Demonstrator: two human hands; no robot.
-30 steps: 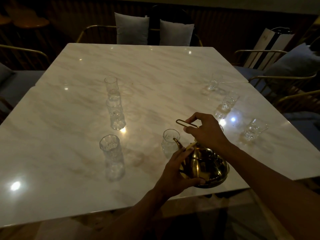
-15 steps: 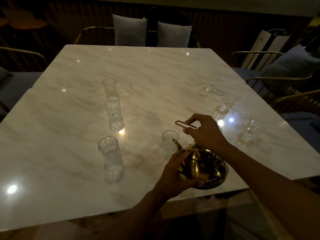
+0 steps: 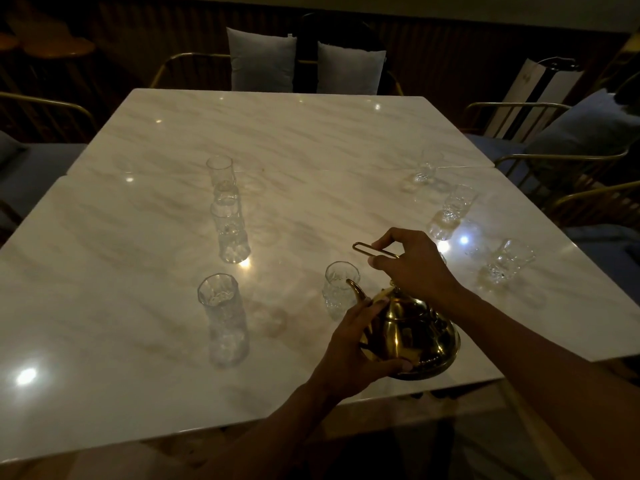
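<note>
A shiny gold teapot (image 3: pixel 420 336) is tilted over the near edge of the marble table (image 3: pixel 311 140), its spout just above the rim of a small cut glass (image 3: pixel 337 289). My right hand (image 3: pixel 414 263) grips the pot's thin wire handle (image 3: pixel 369 250) from above. My left hand (image 3: pixel 356 348) cups the pot's left side, thumb under the belly. Whether liquid runs from the spout cannot be made out in the dim light.
Three tall glasses stand in a line on the left: (image 3: pixel 221 317), (image 3: pixel 228 230), (image 3: pixel 220 169). Three short glasses sit along the right edge: (image 3: pixel 504 261), (image 3: pixel 450 211), (image 3: pixel 426 168). Gold-framed chairs with grey cushions (image 3: pixel 261 64) ring the table.
The hands and teapot hold almost the same pose; the view has drifted slightly and the pot stays tipped at the small glass.
</note>
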